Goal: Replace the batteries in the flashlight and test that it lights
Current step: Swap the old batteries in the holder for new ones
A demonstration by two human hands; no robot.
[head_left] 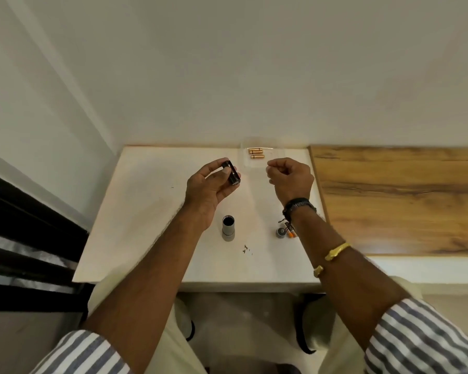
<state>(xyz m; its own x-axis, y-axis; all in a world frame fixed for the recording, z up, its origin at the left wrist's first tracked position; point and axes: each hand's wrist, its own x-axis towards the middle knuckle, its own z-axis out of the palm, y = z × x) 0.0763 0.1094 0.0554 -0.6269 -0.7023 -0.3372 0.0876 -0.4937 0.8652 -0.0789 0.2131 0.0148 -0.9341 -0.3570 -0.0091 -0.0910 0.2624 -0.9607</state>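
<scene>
I'm gripping the black holder in my left hand at centre frame. My right hand is hovering curled beside it; whether it's holding anything I cannot tell. The flashlight is standing just below. I'm judging this the reloading step: next I'll be seating fresh batteries, polarity matched.

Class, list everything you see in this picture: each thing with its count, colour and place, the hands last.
table: one, white, middle
wooden top: one, brown, right of table
batteries: three, gold, in clear tray, far edge
flashlight body: one, grey, upright, centre
end cap: one, grey, near table's right edge
old batteries: count unclear, orange-tipped, beside end cap
battery holder: one, black, held above table
left hand: grips battery holder
right hand: curled, contents hidden
</scene>
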